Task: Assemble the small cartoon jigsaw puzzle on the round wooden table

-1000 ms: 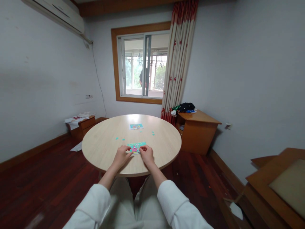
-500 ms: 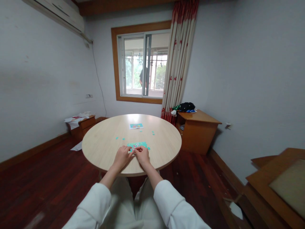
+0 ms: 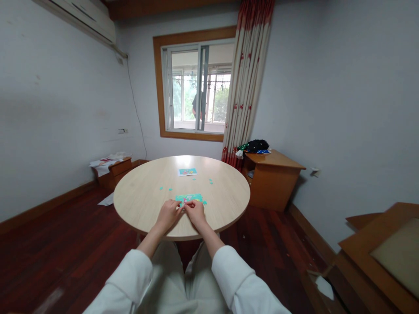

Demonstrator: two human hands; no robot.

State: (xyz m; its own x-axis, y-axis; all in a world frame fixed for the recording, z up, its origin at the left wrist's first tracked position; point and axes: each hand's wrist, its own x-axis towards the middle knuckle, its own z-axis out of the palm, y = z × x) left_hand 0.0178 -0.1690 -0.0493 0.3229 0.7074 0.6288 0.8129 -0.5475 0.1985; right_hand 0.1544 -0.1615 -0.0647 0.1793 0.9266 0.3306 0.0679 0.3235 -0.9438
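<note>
Puzzle, turquoise with coloured figures: flat on the near half of the round table, partly covered by fingers along its near edge.

Left hand: at the near left corner of the puzzle, thumb and forefinger brought close together. Right hand: over the near edge, fingertips pinched together just beside those of the opposite hand.

Grip: both sets of fingertips gathered at the puzzle's near edge. Cannot tell of any small item pinched between them; too small and too well covered at this view.

Done, by judgement: larger share of the picture joined into one block, far edge apparently continuous. Near edge condition: hidden under the fingers.

Left, by judgement: a handful of small turquoise pieces, all apart from the block. Left pair, two pieces beyond the left corner; single piece, farther out; right pair, two pieces close to each other. Also one turquoise bit at the right edge of the block; joined or merely touching, cannot tell.

Picture card: in similar colours, toward the far side of the tabletop, well apart from either hand.
</note>
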